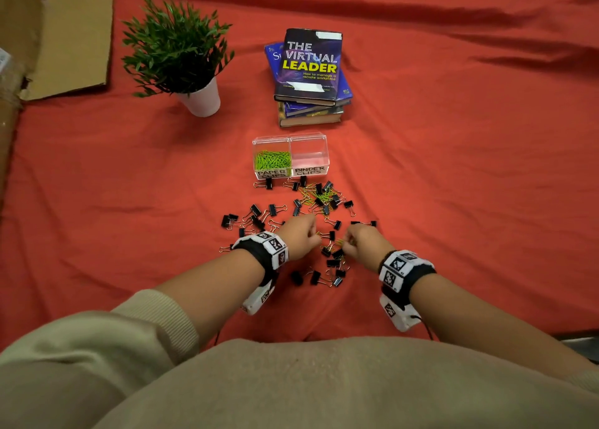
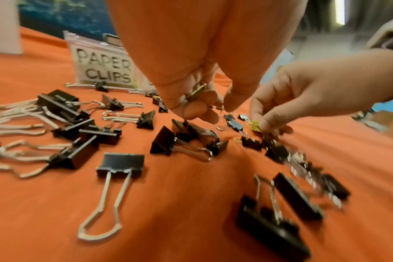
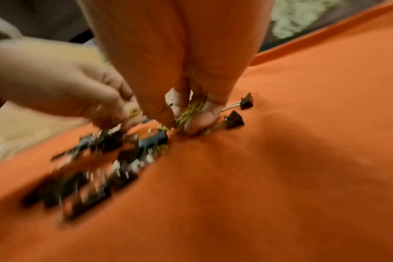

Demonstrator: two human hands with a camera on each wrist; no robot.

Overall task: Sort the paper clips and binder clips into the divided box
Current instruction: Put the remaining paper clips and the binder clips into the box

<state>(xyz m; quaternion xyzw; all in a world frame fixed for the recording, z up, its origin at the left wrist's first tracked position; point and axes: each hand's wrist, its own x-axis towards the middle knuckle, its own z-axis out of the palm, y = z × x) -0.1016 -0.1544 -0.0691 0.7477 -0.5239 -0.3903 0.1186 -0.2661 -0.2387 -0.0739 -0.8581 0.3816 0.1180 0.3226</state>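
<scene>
A clear divided box (image 1: pixel 290 143) stands on the red cloth; its left cell, labelled PAPER CLIPS (image 2: pixel 104 68), holds green paper clips (image 1: pixel 273 160), and the right cell, labelled BINDER CLIPS (image 1: pixel 309 171), shows none. Black binder clips (image 1: pixel 259 216) and green paper clips (image 1: pixel 321 198) lie scattered in front of it. My left hand (image 1: pixel 303 235) curls over green paper clips (image 2: pixel 196 91) held in its fingers. My right hand (image 1: pixel 355 242) pinches a bunch of green paper clips (image 3: pixel 188 111) down at the cloth, among binder clips (image 3: pixel 234 119).
A potted green plant (image 1: pixel 181 55) in a white pot stands at the back left. A stack of books (image 1: pixel 311 78) sits behind the box. Cardboard (image 1: pixel 64 42) lies at the far left. The red cloth (image 1: pixel 470 185) covers the whole surface.
</scene>
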